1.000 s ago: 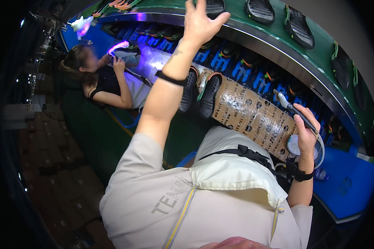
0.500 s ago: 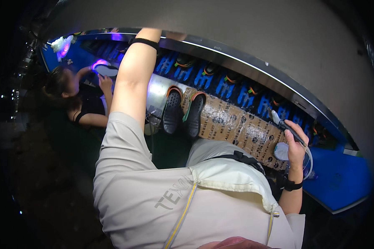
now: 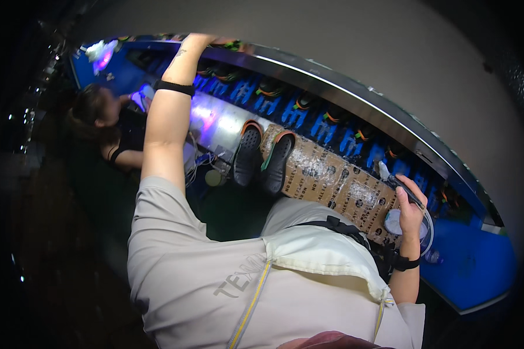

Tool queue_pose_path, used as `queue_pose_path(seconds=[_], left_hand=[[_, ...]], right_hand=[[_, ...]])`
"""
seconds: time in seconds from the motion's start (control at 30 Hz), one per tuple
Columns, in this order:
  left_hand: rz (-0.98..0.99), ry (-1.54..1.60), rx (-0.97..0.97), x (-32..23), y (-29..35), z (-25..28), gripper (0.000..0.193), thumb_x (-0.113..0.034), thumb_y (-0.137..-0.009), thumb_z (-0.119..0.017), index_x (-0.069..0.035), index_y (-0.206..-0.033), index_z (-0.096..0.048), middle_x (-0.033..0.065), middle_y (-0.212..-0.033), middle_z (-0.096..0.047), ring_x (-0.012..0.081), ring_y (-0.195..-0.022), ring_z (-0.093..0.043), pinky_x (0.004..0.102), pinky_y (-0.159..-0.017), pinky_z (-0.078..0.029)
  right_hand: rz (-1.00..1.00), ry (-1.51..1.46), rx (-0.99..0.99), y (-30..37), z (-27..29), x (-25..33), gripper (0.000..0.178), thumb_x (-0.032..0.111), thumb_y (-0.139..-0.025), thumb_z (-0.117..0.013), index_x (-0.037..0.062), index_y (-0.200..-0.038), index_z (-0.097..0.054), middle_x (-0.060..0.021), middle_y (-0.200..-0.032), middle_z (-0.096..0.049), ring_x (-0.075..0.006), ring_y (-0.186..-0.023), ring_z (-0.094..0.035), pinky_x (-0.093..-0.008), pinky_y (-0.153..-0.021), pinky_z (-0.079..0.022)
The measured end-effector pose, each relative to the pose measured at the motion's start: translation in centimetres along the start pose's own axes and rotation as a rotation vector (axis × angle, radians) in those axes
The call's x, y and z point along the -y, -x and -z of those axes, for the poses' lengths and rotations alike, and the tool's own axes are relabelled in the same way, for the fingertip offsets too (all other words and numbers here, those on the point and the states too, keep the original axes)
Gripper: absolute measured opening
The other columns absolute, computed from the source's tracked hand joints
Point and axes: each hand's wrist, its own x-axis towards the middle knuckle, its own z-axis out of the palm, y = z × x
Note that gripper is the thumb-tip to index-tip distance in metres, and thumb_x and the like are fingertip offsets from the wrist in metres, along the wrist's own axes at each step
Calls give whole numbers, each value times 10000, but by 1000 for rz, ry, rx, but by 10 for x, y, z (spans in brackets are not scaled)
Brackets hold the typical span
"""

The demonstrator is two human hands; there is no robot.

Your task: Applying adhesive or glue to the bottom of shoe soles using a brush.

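My left hand (image 3: 199, 39) reaches up to the metal edge of the overhead shelf; its fingers are blurred and mostly cut off there. In my right hand (image 3: 412, 212) is a glue brush (image 3: 384, 171) with a dark handle and a thin pale hose, its light tip toward the bench. A black clog (image 3: 248, 152) with an orange-and-green rim stands on the bench in front of me, holed upper showing. Beside it a second black clog (image 3: 278, 163) rests tilted at the cardboard's left end. Neither hand touches the clogs.
Printed cardboard under clear tape (image 3: 332, 183) covers the bench. Behind it runs a row of blue holders (image 3: 323, 128) carrying shoes, below the grey overhead shelf (image 3: 343, 52). A round pale-topped container (image 3: 393, 221) stands near my right wrist. At left a co-worker (image 3: 119, 125) sits by purple light.
My left arm has shifted left, and its hand now shows at the shelf edge. My right hand still holds the brush, almost unmoved. The co-worker's hands have drawn nearer their body.
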Motion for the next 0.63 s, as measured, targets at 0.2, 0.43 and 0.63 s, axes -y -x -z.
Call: queue_pose_path(seconds=[0.2,0.43,0.63], left_hand=[[338,127,1,7,49,-40,761,-487,-937,-654,105,-1384,-484,370,-1024,-699,515,-1015,-680,532,-950,-528],[543,1619,-315,-79,152,-21,431,-125,-820,-756,114,-1164,-652,96,-935,-749,195,-831,-704,358,-807,-557],[692,2126,-82,-186,258,-7,675,-36,-840,-581,-37,-1507,-481,129,-1449,-583,258,-1355,-542,386,-1187,-374]], right_hand=[[18,-19,44,3,-4,-7,261,142,-940,-712,-18,-1145,-732,-34,-930,-669,-110,-820,-573,-246,-742,-449],[-78,-232,-36,13,-6,-28,234,138,-922,-732,1,-1111,-734,28,-879,-636,-53,-747,-510,-208,-677,-379],[-131,-542,32,9,-15,-25,269,128,-946,-712,-6,-1180,-709,22,-875,-625,-52,-730,-496,-203,-678,-386]])
